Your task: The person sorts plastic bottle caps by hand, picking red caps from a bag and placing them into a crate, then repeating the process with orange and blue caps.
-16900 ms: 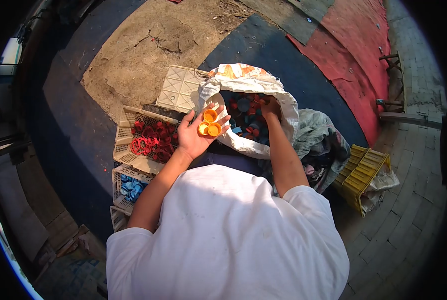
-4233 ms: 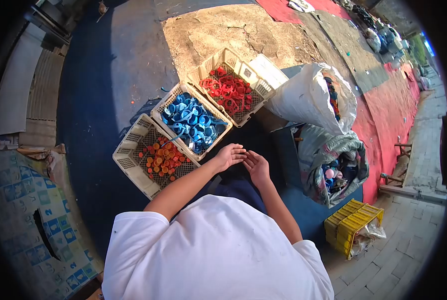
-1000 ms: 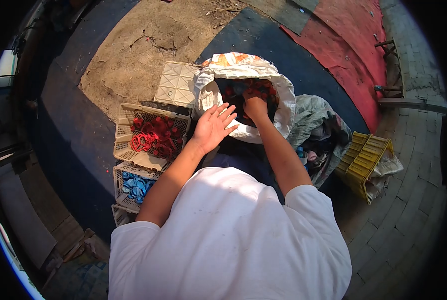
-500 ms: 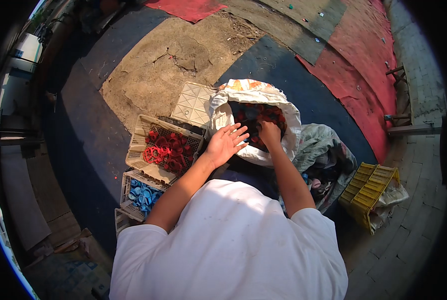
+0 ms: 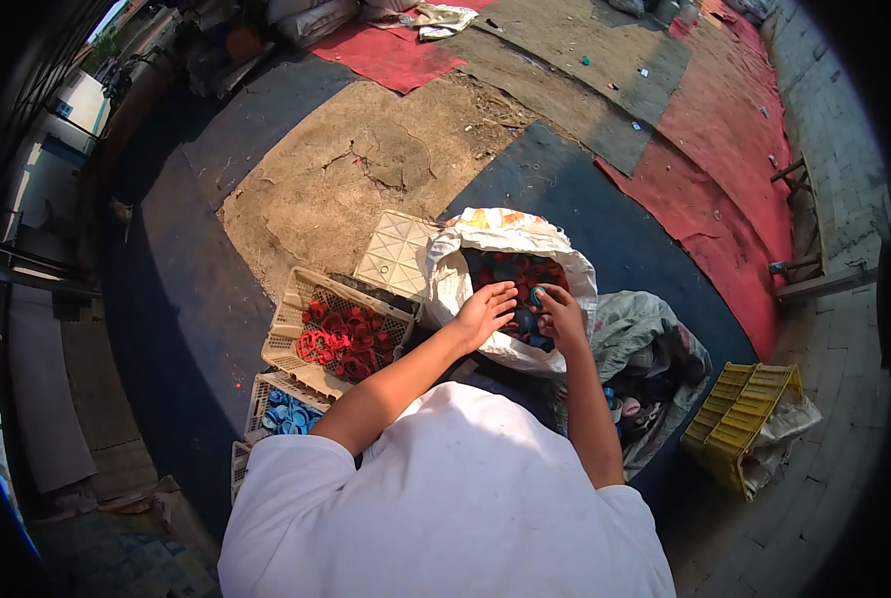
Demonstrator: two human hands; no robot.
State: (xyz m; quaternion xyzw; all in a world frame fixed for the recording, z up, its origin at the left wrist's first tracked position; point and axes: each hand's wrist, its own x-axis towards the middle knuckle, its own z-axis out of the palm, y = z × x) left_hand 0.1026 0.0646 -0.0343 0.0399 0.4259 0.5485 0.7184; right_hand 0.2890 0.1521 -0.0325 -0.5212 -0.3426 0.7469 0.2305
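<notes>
A white woven sack [image 5: 445, 284] stands open in front of me, with many red and dark plastic pieces [image 5: 510, 267] inside. Over its mouth my right hand [image 5: 563, 319] pinches a small teal round plastic piece [image 5: 536, 296] between thumb and fingers. My left hand [image 5: 485, 314] is held palm up at the sack's near left side, fingers stretched out, with nothing visible on it. To the left, a beige crate [image 5: 284, 344] holds red plastic pieces [image 5: 346, 339]. Below it, another crate [image 5: 256, 404] holds blue pieces [image 5: 288, 414].
A grey-green sack [image 5: 690, 374] with mixed items lies right of the white sack. Further right is a yellow crate [image 5: 734, 409] with plastic wrap in it. A beige crate [image 5: 395, 254] showing a ribbed panel sits behind the red pieces. Blue and red mats [image 5: 685, 140] cover the ground.
My right hand has come up out of the sack's contents and now shows a teal piece. My left hand stays open near it. The view has tilted up slightly.
</notes>
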